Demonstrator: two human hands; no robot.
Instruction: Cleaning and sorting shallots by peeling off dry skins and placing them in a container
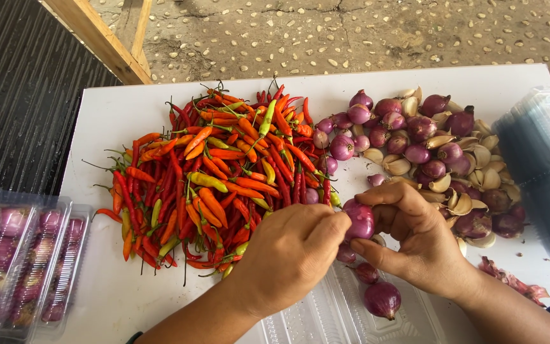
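Observation:
Both hands meet near the front middle of the white table (128, 114). My left hand (288, 251) and my right hand (415, 239) pinch one purple shallot (359, 220) between their fingertips. Under the hands lies an open clear plastic tray (326, 312) with a few shallots (382, 298) in it. A big heap of red, orange and green chillies (218, 172) lies just left of the hands. A pile of shallots and garlic cloves (434, 159) lies to the right.
Several closed clear packs of shallots (14, 261) sit stacked at the left edge. A stack of clear plastic trays (542, 165) stands at the right edge. Loose purple skins (510, 279) lie beside my right forearm. Gravel ground and a wooden beam (97, 38) lie beyond the table.

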